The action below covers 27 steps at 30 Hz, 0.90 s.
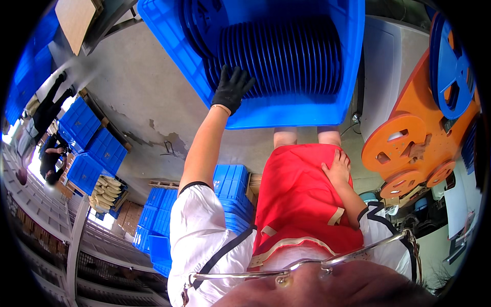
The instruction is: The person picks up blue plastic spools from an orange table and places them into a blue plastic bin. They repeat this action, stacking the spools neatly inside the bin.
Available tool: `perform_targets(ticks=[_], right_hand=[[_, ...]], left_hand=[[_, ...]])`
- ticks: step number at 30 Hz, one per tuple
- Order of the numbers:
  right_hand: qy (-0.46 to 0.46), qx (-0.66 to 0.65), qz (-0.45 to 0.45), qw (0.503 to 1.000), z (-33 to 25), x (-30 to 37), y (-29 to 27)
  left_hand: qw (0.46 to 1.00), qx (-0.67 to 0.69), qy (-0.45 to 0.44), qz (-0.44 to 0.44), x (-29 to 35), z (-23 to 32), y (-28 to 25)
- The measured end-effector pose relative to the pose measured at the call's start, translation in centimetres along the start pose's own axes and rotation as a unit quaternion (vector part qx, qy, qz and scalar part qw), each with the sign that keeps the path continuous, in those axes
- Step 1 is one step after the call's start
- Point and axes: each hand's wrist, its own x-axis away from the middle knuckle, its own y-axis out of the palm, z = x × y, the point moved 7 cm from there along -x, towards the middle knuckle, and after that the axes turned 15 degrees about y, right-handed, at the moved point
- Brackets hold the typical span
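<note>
My left hand (232,91) wears a black glove and reaches into a large blue plastic crate (291,113). Its fingers are spread over the near edges of a long row of dark blue discs (281,59) standing upright side by side. It touches the discs toward the row's left end, and no grip on any one of them shows. Several more discs (197,25) lean at the crate's left side. My right hand (337,168), bare, rests flat with fingers apart on the red apron (302,189) over my lap and holds nothing.
To the right stands an orange machine part with round plates (394,143) and a blue spoked wheel (452,66). Stacked blue crates (230,189) stand on the left, more (82,123) farther off beside pale sacks (106,192). Two people (53,153) are at the far left.
</note>
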Motion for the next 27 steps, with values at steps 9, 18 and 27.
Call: perform_targets(ticks=[9,18,27], right_hand=[[0.0,-0.01,0.007,1.0,0.2,0.0,0.5],[0.003,-0.011,0.009,1.0,0.3,0.0,0.4],[0.004,-0.022,-0.001,1.0,0.5,-0.2,0.1]], left_hand=[[0.999,-0.035,0.006,0.007,-1.2,0.6,0.0],[0.999,-0.002,0.019,-0.028,-2.3,1.0,-0.9],[0.999,0.004,0.016,-0.036,-3.4,1.4,-1.7]])
